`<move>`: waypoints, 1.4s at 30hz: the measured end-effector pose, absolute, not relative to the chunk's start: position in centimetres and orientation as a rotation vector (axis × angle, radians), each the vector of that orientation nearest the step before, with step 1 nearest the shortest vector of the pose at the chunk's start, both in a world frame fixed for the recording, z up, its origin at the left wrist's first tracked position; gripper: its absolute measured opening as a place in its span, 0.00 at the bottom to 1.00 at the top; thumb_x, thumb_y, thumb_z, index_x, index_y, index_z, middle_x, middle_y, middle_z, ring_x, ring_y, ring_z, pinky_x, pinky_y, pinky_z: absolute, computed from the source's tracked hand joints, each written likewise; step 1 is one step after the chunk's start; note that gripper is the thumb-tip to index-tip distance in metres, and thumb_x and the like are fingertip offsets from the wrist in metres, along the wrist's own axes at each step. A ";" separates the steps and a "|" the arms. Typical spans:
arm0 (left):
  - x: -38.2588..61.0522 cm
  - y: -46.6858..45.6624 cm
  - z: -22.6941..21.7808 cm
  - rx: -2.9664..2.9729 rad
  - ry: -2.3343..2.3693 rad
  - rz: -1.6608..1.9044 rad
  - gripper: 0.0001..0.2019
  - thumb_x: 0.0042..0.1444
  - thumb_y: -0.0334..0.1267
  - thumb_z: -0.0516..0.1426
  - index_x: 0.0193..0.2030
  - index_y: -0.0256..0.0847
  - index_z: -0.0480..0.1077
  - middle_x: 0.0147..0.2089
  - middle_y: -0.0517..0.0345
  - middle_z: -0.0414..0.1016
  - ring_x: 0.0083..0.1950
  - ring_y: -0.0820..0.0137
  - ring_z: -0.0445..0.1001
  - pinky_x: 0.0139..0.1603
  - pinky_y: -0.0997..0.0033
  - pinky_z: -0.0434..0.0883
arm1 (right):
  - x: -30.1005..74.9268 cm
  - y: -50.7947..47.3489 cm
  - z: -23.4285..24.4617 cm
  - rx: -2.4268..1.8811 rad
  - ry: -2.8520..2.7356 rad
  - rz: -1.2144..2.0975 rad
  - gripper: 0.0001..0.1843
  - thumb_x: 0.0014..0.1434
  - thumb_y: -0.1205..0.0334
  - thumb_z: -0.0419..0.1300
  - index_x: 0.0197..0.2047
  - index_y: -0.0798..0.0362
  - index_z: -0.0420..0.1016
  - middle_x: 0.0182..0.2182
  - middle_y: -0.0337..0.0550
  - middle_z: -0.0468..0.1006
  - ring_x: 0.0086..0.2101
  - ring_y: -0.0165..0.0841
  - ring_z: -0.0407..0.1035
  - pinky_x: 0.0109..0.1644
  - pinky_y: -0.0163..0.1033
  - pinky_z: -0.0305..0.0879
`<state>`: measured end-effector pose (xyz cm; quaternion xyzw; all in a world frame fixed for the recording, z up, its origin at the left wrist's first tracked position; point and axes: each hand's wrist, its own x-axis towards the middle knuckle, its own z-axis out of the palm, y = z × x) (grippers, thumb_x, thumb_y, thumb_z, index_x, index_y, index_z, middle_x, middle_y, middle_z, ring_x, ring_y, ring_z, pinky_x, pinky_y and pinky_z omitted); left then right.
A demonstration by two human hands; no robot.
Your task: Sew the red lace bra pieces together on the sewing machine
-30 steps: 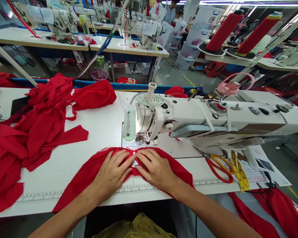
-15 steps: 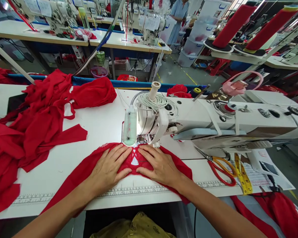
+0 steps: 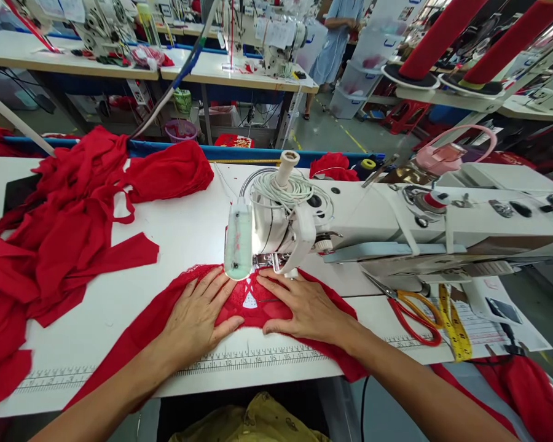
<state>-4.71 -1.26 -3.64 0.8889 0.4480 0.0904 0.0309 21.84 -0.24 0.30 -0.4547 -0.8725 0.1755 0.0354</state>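
Observation:
A red fabric piece with lace and a small cut-out lies spread under the head of a white sewing machine. My left hand rests flat on its left part, fingers stretched toward the needle area. On the right part lies my right hand, also flat, thumb apart from the fingers. The fabric's top edge reaches the presser foot. A pale green translucent guard hangs in front of the machine head and hides the needle.
Crumpled red fabric pieces cover the table's left side. Scissors with red and orange handles and a yellow tape measure lie right of the fabric. A printed ruler strip runs along the front edge. A person in blue stands farther back.
My right thumb has moved slightly right, away from the left one. The fabric's right end has shifted a little outward. The camera view has moved slightly.

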 end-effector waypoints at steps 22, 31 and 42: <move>-5.0 -0.5 -3.0 2.790 1.289 0.337 0.33 0.69 0.56 0.46 0.73 0.38 0.49 0.72 0.49 0.55 0.72 0.55 0.53 0.66 0.49 0.58 | 22.3 0.1 -0.2 -1.288 -2.657 0.513 0.47 0.53 0.37 0.67 0.69 0.49 0.60 0.66 0.50 0.63 0.63 0.52 0.58 0.58 0.57 0.69; -5.1 -0.5 -3.0 2.775 1.275 0.339 0.34 0.68 0.57 0.48 0.73 0.39 0.49 0.72 0.47 0.55 0.72 0.54 0.52 0.68 0.48 0.58 | 22.3 0.3 -0.3 -1.193 -2.635 0.472 0.45 0.52 0.39 0.69 0.67 0.48 0.63 0.65 0.48 0.65 0.60 0.49 0.62 0.60 0.57 0.67; -3.9 -2.5 -1.1 2.787 1.212 0.650 0.23 0.70 0.41 0.52 0.67 0.32 0.58 0.61 0.38 0.67 0.62 0.51 0.65 0.61 0.48 0.67 | 20.8 -0.9 0.7 -0.975 -2.435 0.461 0.15 0.70 0.62 0.53 0.55 0.51 0.75 0.54 0.47 0.76 0.53 0.38 0.69 0.52 0.44 0.73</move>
